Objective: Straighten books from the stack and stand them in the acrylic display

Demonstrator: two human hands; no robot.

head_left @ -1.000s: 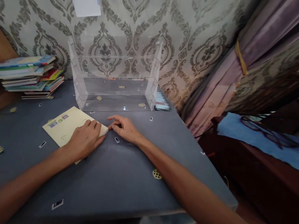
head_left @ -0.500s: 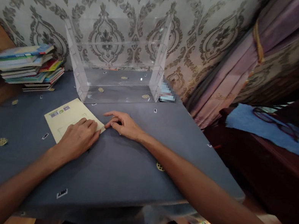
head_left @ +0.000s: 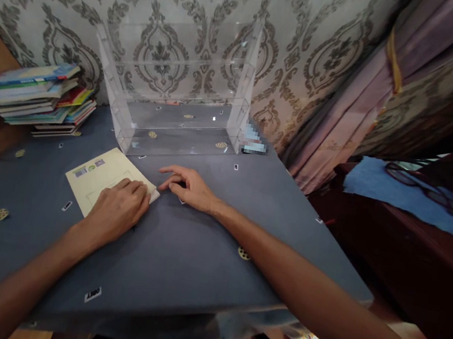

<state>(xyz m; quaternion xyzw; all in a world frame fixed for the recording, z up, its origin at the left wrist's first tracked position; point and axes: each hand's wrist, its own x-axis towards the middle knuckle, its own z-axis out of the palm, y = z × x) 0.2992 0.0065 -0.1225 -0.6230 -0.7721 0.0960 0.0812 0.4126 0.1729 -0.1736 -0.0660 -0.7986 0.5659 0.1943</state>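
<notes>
Little has changed from a moment ago. One yellow booklet [head_left: 96, 177] lies on the tabletop [head_left: 193, 257] before the one clear case [head_left: 178, 96]. The left hand [head_left: 116, 211] presses it with loose fingers, grasping nothing. The right hand [head_left: 189, 187] rests released beside it.

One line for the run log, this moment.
left hand: palm-down on yellow booklet | right hand: resting on tablecloth beside it | behind: clear acrylic rack | far left: book stack

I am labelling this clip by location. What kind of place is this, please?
Probably a room in a home: patterned wallpaper, a tied-back curtain, and a stack of books on a cloth-covered table.
</notes>
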